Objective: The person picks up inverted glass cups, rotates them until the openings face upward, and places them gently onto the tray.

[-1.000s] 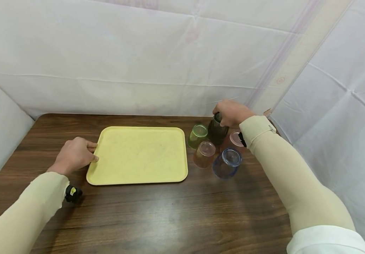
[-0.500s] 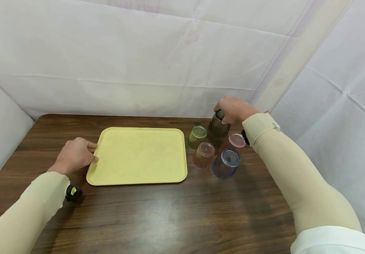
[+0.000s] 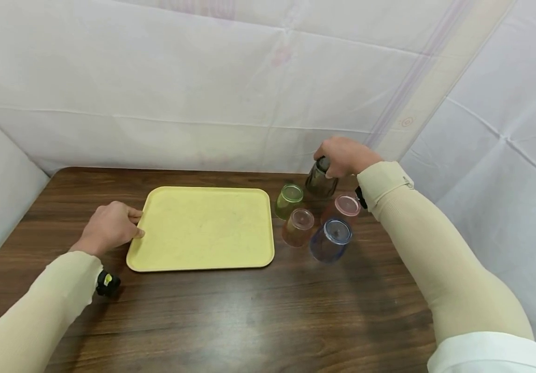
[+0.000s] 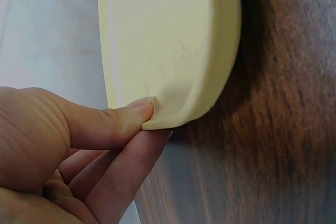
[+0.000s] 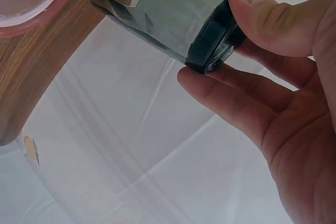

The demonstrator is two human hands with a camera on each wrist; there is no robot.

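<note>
Fingers of the left hand (image 3: 109, 226) pinch the near-left rim of the yellow tray (image 3: 202, 228), thumb on top and a finger curled beneath, as the left wrist view shows (image 4: 131, 116). The tray lies flat toward the left half of the desk (image 3: 249, 311). That pinch is slight, so a tug could slide the tray rather than lift it.

Further back, near the right far corner, four upturned cups stand close together: blue cup (image 3: 330, 239) nearest, orange cup (image 3: 298, 227) beside it, pink cup (image 3: 342, 208) and green cup (image 3: 288, 201) behind. Beyond them the right hand (image 3: 344, 155) grips the dark cup (image 3: 320, 178) by its thick base, thumb on one side and fingers on the other, mouth pointing down and the body tilted.

To my eye the risk sits here: the base is smooth and held only at its edge, so the cup might slip out and drop onto the others. Its rim also hangs just above the pink and green cups, and a low sideways sweep could clip them and topple the cluster.

Compared with a second ago, the dark cup has come up off the desk and now hangs clear of its neighbours, and the right hand is higher. The left hand and tray are unchanged.
</note>
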